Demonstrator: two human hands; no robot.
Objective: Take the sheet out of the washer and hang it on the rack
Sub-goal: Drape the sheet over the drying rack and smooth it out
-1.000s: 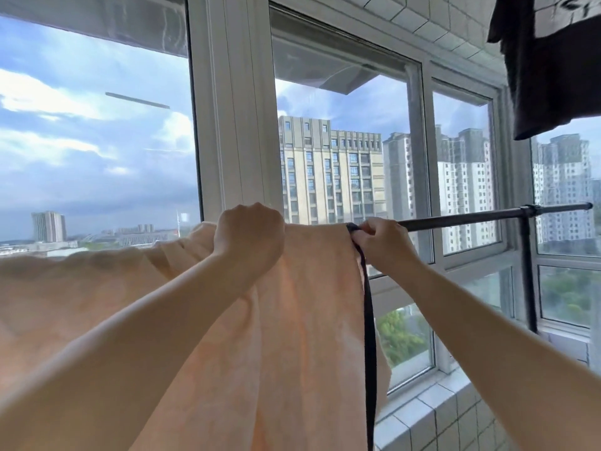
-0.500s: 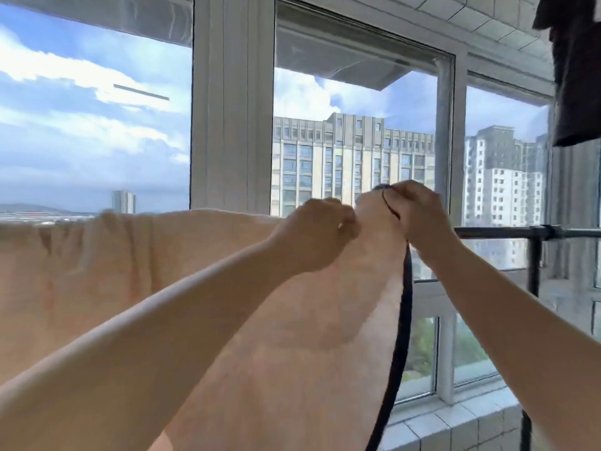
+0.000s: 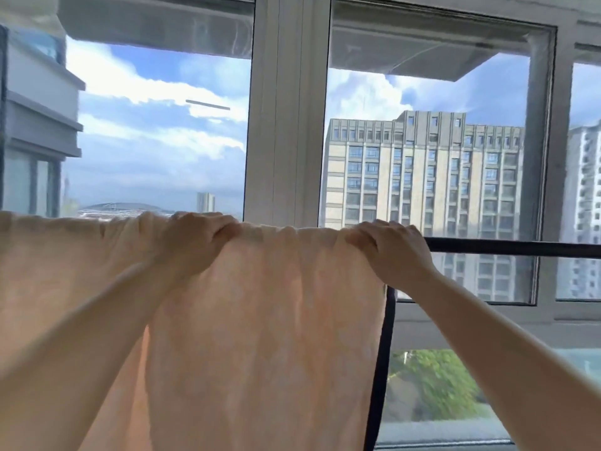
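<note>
A peach-coloured sheet (image 3: 266,320) with a dark trim along its right edge hangs over the black rack bar (image 3: 514,247), draped from the left edge of the view to about the middle. My left hand (image 3: 195,242) grips the sheet's top fold over the bar, fingers curled over it. My right hand (image 3: 390,249) grips the sheet's top right corner at the bar, fingers curled over the fabric. The bar under the sheet is hidden. The washer is out of view.
A large window with a thick white frame post (image 3: 286,125) stands right behind the rack. The bare stretch of bar runs off to the right. Tall buildings (image 3: 422,190) and sky show through the glass.
My hands, close together near the sheet's edge before, have moved apart along the bar. The sheet's top now lies flatter and wider across it. The view has shifted left.
</note>
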